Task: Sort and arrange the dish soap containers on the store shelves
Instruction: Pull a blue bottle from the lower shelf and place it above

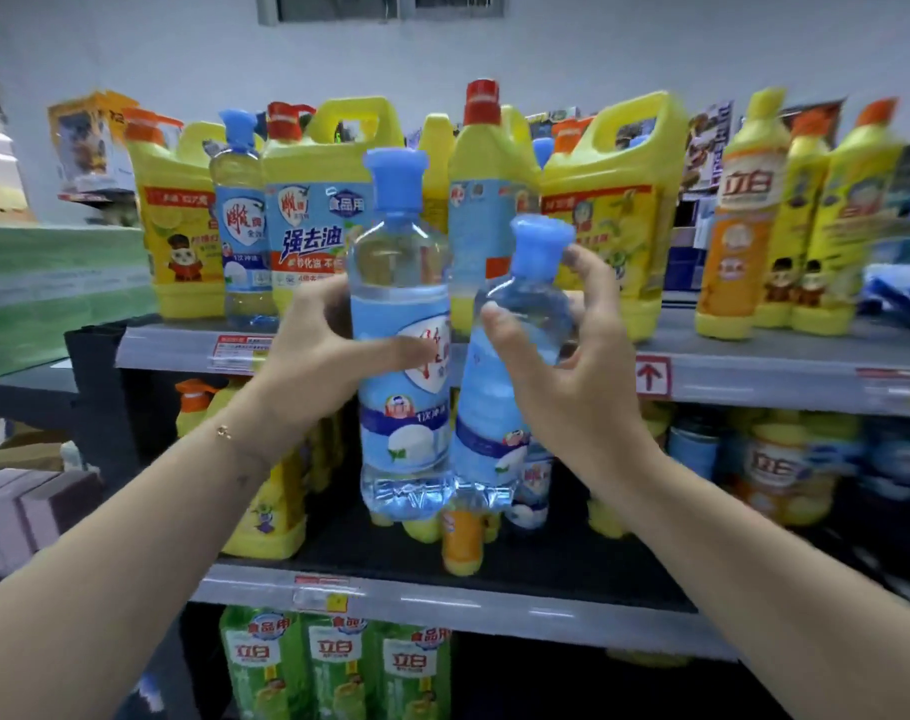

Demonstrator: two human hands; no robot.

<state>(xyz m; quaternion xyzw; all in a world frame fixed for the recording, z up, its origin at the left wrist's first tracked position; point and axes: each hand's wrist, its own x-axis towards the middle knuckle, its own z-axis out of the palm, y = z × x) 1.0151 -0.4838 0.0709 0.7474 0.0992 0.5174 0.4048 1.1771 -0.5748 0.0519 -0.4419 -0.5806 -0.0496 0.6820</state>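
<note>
Before the top shelf (754,363) of a store rack, held up two clear, blue-capped dish soap bottles side by side, touching low down. Gripped the upright bottle (400,314) in the left hand (322,350), thumb laid across the label, fingers curled behind. Clasped the tilted bottle (489,402) in the right hand (567,376), thumb on its shoulder, fingers wrapped behind the neck, cap leaning right. Wore a thin bracelet (224,432) on the left wrist. Framed behind, on the top shelf, by big yellow jugs (603,226) with handles, a red-capped yellow bottle (481,163), one more clear bottle (242,226) at left and slim yellow bottles (733,241) at right. Marked on the shelf edge by a red arrow tag (653,376). Pictured with green bottles (333,667) on the lowest level seen, motion blur softening much of the stock.
</note>
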